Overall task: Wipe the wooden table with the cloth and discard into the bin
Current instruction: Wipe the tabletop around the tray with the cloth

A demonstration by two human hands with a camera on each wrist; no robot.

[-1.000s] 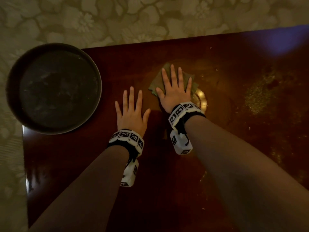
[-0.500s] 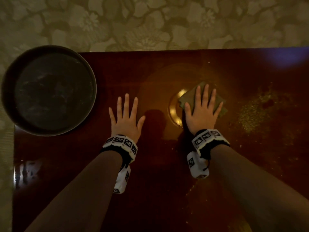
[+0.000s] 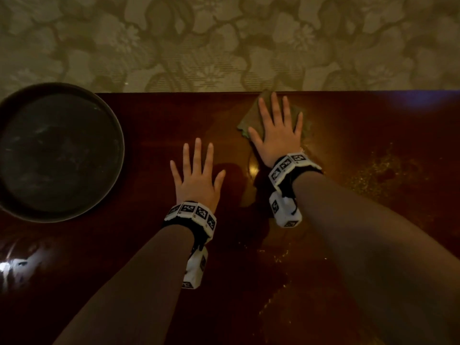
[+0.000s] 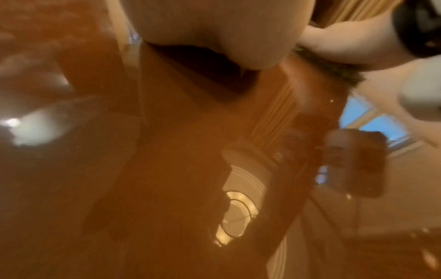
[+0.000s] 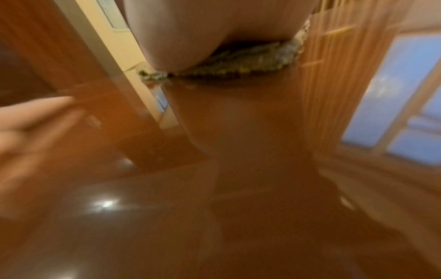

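A glossy dark wooden table (image 3: 154, 245) fills the head view. My right hand (image 3: 278, 133) lies flat with straight fingers on a green cloth (image 3: 250, 118), pressing it against the table close to the far edge. In the right wrist view the cloth (image 5: 238, 65) shows crumpled under the heel of that hand. My left hand (image 3: 196, 175) rests flat on the bare wood, fingers spread, to the left of the cloth and nearer to me. A round dark bin (image 3: 57, 150) stands at the table's left side.
Yellowish crumbs or dust (image 3: 373, 170) are scattered on the table to the right of my right arm, with a few specks (image 3: 276, 255) nearer to me. Patterned carpet (image 3: 224, 41) lies beyond the far table edge.
My right hand has slid the cloth away from me to the far table edge, after first moving right. The left hand has stayed flat in place.
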